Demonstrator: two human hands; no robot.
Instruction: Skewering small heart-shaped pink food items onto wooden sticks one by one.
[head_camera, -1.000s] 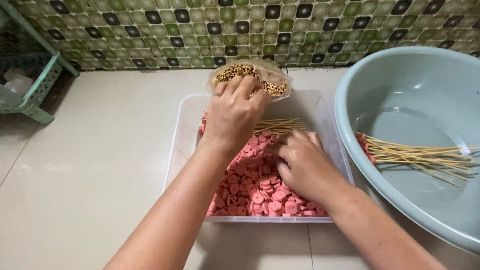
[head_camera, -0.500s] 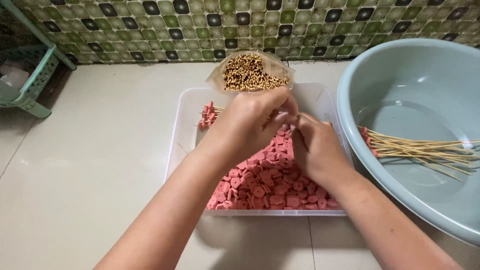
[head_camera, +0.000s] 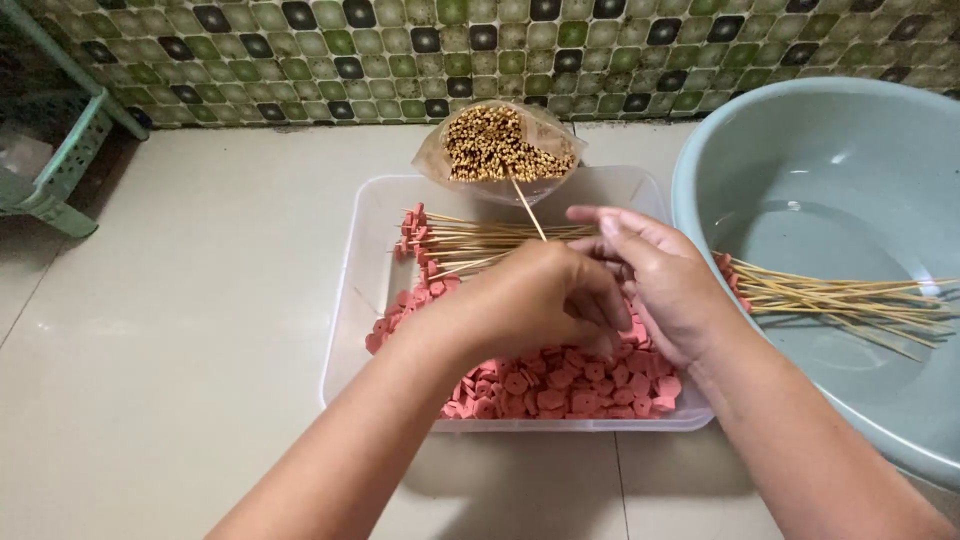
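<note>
The bamboo skewer (head_camera: 528, 208) is slanting from about 5 toward 11 o'clock, its far tip pointing at the bag of skewers (head_camera: 500, 150). The left hand (head_camera: 535, 300) is pinching its lower end with closed fingers; the right hand (head_camera: 665, 285), fingers half curled, is meeting it over the clear tub (head_camera: 352, 300) of pink sausage slices (head_camera: 560, 385).

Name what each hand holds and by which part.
Left hand pinches a bare skewer by its lower end. Right hand touches it there; its own hold cannot be told.

clear plastic bag of skewers (head_camera: 505, 150), behind tub (head_camera: 352, 300)
</note>
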